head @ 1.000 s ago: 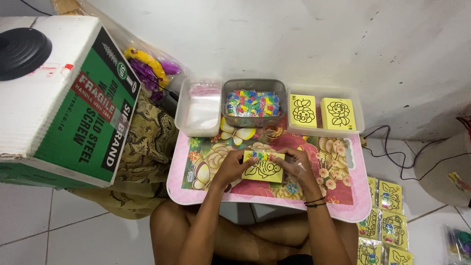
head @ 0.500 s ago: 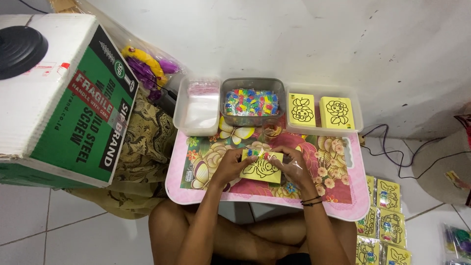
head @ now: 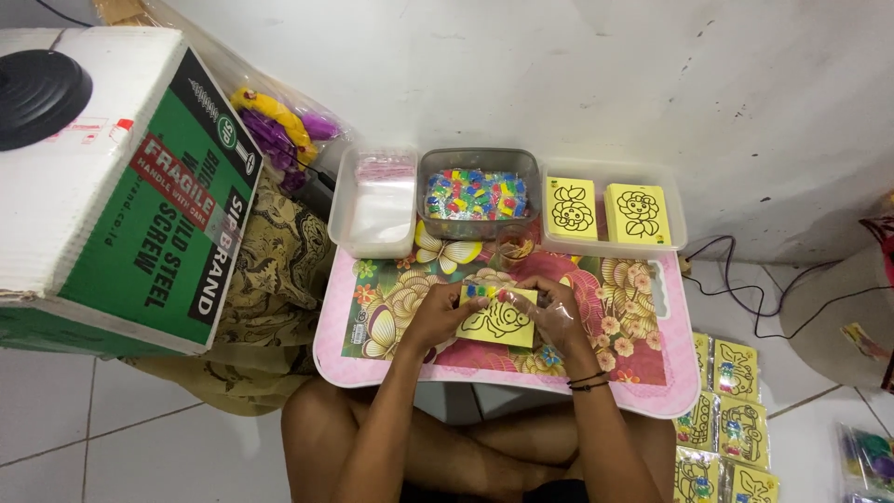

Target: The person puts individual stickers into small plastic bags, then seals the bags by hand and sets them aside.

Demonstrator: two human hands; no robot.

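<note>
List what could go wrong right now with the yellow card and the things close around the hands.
1. The left hand and right hand hold the yellow card with a row of small coloured pieces along its top edge; a tilt might spill them onto the flowered tray table.
2. A small clear cup stands just beyond the hands; a forward reach might tip it.

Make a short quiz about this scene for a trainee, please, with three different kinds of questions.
1. True or false: both hands hold the yellow card.
2. Which tub holds the small coloured pieces? A) left B) middle C) right
3. Fill in: the right tub holds two yellow ____.

Key:
1. True: left hand and right hand grip its sides over the pink tray table.
2. B
3. cards
</note>
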